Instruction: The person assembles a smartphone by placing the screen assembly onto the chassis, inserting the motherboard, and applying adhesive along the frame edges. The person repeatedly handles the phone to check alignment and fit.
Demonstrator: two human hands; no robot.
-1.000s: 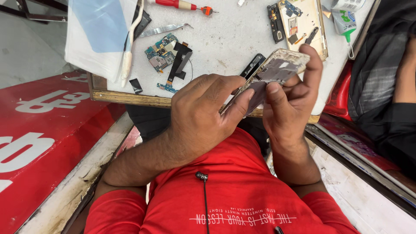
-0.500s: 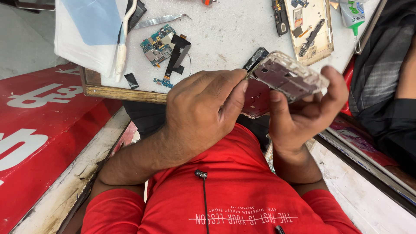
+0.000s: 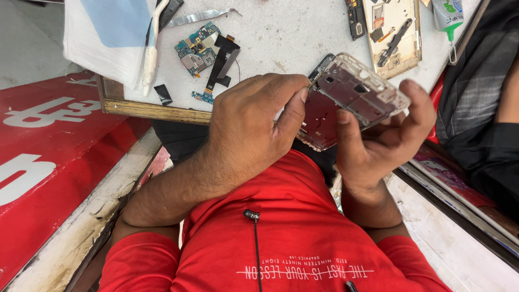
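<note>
My right hand [image 3: 381, 143] grips a stripped phone frame [image 3: 351, 100] from below, its reddish inner side with metal shielding facing up and its pale gold rim toward the table. My left hand [image 3: 254, 127] closes over the frame's left edge, with thumb and fingertips pinched against it. Both hands hover above my red shirt, just in front of the white worktable's wooden edge [image 3: 157, 111].
On the table lie a blue-green circuit board [image 3: 195, 50], black flex cables [image 3: 223, 60], a white brush [image 3: 151, 51] on a white-and-blue cloth [image 3: 105, 38], metal tweezers [image 3: 200, 17], a gold phone housing [image 3: 392, 33] and a glue tube [image 3: 447, 13]. A red sign panel [image 3: 54, 151] is left; another person's dark sleeve [image 3: 486, 124] is right.
The phone frame has been turned so its reddish inner side shows, and it has come down closer to my chest. My left thumb now presses on its left edge.
</note>
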